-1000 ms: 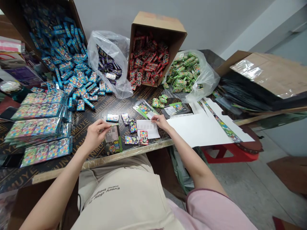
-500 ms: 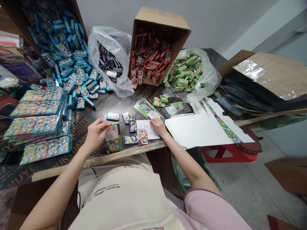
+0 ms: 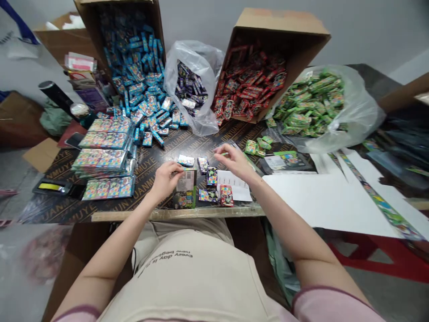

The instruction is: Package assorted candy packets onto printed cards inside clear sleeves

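Observation:
My left hand [image 3: 166, 180] pinches the top corner of a clear printed pouch [image 3: 187, 192] at the table's front edge. My right hand [image 3: 233, 162] hovers just right of the small packs, fingers apart and holding nothing. Beneath its wrist lies a white sheet [image 3: 241, 191] with small print. Close by lie a blue pack [image 3: 185, 160], several dark purple packs [image 3: 212, 175] and one red pack [image 3: 226, 195]. Another printed pouch [image 3: 252, 163] is partly hidden behind my right hand.
Stacks of filled packets [image 3: 109, 161] stand left. Behind are boxes of blue packs [image 3: 137, 76] and red packs [image 3: 248, 85], plus bags of purple packs [image 3: 191, 82] and green packs [image 3: 315, 98]. White card sheets [image 3: 301, 197] lie right.
My right hand has come off the pouch and white sheet and moved up and left, its fingers now spread. My left hand still pinches its pouch. The view has turned left.

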`<action>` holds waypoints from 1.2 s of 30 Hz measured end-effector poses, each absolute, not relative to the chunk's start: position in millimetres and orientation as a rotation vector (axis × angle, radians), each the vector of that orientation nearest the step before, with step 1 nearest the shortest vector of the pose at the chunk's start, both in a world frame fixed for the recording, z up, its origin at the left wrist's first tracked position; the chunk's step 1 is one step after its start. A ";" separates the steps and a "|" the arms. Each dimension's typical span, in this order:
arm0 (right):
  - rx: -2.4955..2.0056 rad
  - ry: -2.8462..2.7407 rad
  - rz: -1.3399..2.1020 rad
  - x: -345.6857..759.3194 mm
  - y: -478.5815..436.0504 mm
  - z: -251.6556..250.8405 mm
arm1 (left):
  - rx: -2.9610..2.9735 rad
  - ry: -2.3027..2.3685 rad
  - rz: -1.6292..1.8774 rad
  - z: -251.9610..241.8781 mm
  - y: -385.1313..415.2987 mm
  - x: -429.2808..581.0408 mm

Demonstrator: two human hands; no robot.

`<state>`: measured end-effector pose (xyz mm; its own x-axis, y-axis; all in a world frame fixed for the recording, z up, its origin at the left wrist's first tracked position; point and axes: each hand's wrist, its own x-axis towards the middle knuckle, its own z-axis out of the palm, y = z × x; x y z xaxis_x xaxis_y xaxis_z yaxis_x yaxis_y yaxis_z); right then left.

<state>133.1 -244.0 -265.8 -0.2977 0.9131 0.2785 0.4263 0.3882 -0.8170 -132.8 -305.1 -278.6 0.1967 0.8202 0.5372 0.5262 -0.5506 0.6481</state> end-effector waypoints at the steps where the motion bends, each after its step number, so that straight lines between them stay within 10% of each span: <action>1: -1.055 -1.951 0.940 112.5 -247.4 -252.5 | 2.145 1.280 1.280 -277.4 -305.6 -133.6; 18: -1.007 -1.884 1.465 36.0 -246.7 -264.0 | 2.106 1.403 1.334 -280.6 -315.0 -128.1; 27: -1.611 -1.757 0.537 187.2 -250.3 -321.7 | 2.443 1.668 0.879 -291.8 -310.5 -174.8; 36: -1.723 -1.739 0.516 263.8 -269.9 -378.3 | 2.627 1.174 -0.191 -331.0 -290.3 -145.8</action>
<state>263.8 -269.9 -378.3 0.0527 0.9859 0.1587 0.7395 0.0683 -0.6697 -145.8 -290.3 -331.0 0.6654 0.7126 -0.2223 0.7464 -0.6409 0.1793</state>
